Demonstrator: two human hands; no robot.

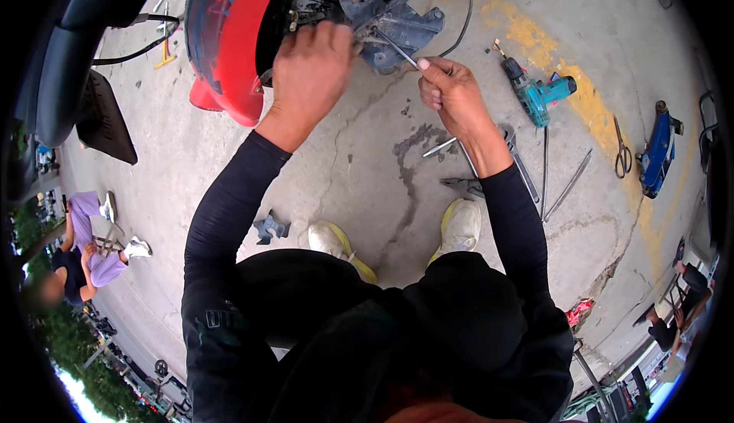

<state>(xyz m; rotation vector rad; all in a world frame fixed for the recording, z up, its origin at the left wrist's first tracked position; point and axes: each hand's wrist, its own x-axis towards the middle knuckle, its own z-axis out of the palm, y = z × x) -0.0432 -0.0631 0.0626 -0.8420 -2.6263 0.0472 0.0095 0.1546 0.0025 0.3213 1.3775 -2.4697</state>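
two hands work at the top middle: left hand [310, 68] presses the scooter's dark metal part [401, 29] steady, right hand [451, 94] pinches a thin rod [396, 48], poking it in.

Left hand [312, 68] is covering whatever it is gripping at the dark metal wheel assembly [382, 10], 12 o'clock. Top edge is cutting off the red plastic fender [229, 41]. Long steel wrench [516, 155] is running partly under the right forearm.
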